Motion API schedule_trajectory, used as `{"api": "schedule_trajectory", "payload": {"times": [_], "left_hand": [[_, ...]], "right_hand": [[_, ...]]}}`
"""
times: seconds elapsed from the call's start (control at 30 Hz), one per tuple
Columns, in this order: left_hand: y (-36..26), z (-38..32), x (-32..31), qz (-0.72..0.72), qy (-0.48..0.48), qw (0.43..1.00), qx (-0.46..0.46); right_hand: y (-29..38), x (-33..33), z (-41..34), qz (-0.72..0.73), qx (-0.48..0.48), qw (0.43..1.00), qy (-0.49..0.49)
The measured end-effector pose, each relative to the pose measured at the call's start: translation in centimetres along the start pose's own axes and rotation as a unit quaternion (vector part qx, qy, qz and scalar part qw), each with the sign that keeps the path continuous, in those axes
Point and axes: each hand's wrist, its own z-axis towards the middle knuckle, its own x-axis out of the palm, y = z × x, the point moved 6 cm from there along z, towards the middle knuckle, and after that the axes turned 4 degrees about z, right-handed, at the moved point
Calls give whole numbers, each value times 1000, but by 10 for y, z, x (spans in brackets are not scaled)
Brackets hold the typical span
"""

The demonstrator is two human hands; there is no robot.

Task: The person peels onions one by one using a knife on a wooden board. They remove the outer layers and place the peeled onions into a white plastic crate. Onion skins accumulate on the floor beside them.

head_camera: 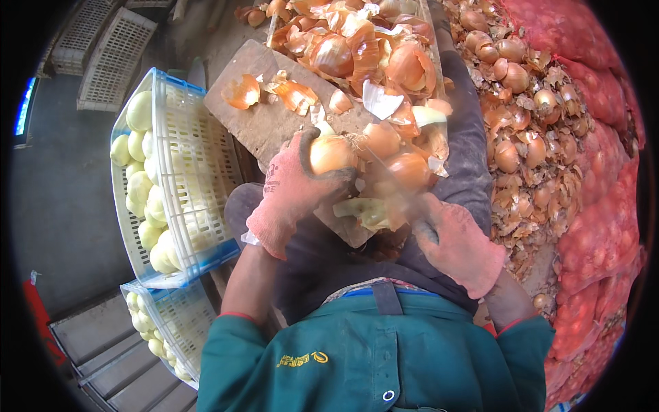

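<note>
My left hand (296, 193), in a pink glove with a dark palm, grips a yellow onion (329, 153) over a worn wooden board (288, 121). The onion's root end faces right. In my right hand (461, 242), gloved likewise, is a knife (385, 169); its thin blade is blurred and points up and left toward the onion, and its handle is hidden in the fist. Two unpeeled onions (409, 170) lie just right of the held one. Pale green onion trimmings (363, 211) sit below the blade. Loose brown skins (296, 97) are scattered on the board.
Beyond the board is a heap of onions and skins (334, 54). At left stand a white plastic crate (198, 170) of peeled onions and a lower crate (177, 319). More onions (507, 154) cover the floor at right, beside red mesh sacks (592, 247). White crates (116, 59) stand far left.
</note>
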Motion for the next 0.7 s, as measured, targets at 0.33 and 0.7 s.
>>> {"api": "schedule_trajectory", "payload": {"times": [0.33,0.7], "left_hand": [[-6,7,-3,20,29,999,-1],[-6,14,-6,13,76,997,-25]], "right_hand": [[-8,37,14,-230,-90,969,-19],[-12,44,33,-263,-84,961,-9]]}}
